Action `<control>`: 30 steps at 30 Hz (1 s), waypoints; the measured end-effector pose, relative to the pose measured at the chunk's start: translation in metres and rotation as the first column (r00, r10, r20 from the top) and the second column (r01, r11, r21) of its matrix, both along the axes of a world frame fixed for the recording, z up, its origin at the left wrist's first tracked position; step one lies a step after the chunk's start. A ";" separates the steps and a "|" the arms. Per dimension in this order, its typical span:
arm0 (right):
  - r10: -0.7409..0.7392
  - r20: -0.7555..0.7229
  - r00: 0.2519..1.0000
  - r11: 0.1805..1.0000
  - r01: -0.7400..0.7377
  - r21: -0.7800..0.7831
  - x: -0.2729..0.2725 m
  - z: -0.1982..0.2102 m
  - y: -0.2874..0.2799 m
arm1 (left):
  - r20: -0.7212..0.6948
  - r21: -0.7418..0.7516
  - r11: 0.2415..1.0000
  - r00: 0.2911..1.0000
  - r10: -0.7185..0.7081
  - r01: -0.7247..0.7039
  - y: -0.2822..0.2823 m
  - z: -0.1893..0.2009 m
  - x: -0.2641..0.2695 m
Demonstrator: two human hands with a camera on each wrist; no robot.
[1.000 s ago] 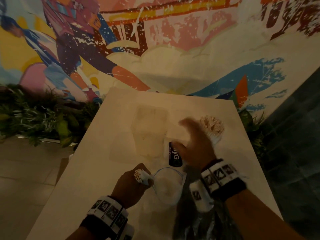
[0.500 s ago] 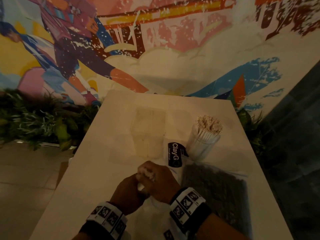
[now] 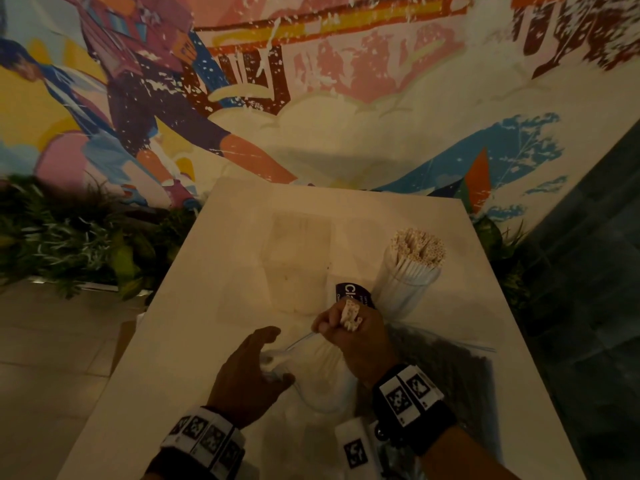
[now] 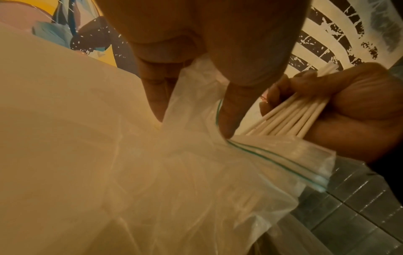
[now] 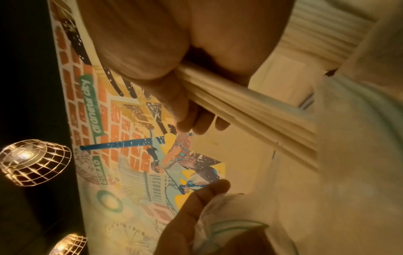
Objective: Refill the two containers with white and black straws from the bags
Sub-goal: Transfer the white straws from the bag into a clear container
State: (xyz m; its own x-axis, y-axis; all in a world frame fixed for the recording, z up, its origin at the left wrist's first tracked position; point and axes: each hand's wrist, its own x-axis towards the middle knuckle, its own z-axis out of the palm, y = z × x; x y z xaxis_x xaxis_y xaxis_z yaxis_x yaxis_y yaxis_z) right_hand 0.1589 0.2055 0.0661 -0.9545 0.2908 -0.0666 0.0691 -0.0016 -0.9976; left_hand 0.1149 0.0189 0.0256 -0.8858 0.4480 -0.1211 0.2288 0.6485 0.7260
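Over the table (image 3: 180, 341), right hand (image 3: 356, 336) grips white straws (image 3: 350, 315); left hand (image 3: 247, 374) pinches the bag's (image 4: 196, 172) mouth.

Café or eatery: wall mural (image 3: 311, 81), cage lamps (image 5: 32, 162) (straw stock).

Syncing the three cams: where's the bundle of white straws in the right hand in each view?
Head: bundle of white straws centre, in the right hand.
Left wrist: right edge.
Right wrist: upper centre, diagonal.
Shared landmark: clear zip bag.
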 end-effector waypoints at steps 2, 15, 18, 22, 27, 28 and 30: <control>0.031 0.058 0.998 0.997 -0.035 0.065 0.001 -0.003 -0.002 | 0.001 0.022 0.999 1.000 0.027 -0.027 -0.001 0.000 -0.001; 0.018 0.257 0.966 0.977 -0.071 0.199 0.012 -0.033 -0.017 | 0.144 0.044 0.999 0.989 0.020 -0.027 -0.021 -0.006 -0.002; -0.176 -0.034 0.984 0.984 0.175 -0.014 0.005 -0.006 -0.013 | 0.103 0.138 0.982 0.988 0.115 -0.129 -0.017 0.006 -0.003; -0.311 -0.257 0.915 0.949 0.287 -0.129 0.005 0.038 -0.006 | -0.021 0.210 0.971 0.992 0.123 -0.116 -0.016 0.026 -0.003; -0.033 0.057 0.998 0.995 0.028 0.093 0.023 0.052 -0.014 | -0.261 0.242 0.967 0.955 0.145 -0.080 -0.006 0.058 0.016; 0.109 0.118 0.987 0.982 -0.125 0.138 0.028 0.048 -0.019 | -0.270 0.258 0.964 0.954 0.130 -0.058 -0.004 0.064 0.020; 0.293 0.145 0.945 0.912 -0.322 0.255 0.034 0.041 -0.025 | -0.249 0.258 0.966 0.967 0.049 0.017 -0.002 0.074 0.027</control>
State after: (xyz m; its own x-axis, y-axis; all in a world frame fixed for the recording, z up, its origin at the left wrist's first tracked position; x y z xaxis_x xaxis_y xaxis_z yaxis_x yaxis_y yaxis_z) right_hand 0.1931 0.1802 0.1067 -0.9918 0.0045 -0.1276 0.1228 0.3055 -0.9442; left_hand 0.1417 0.0165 0.0994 -0.8797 0.4201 0.2227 0.4162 0.4537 0.7880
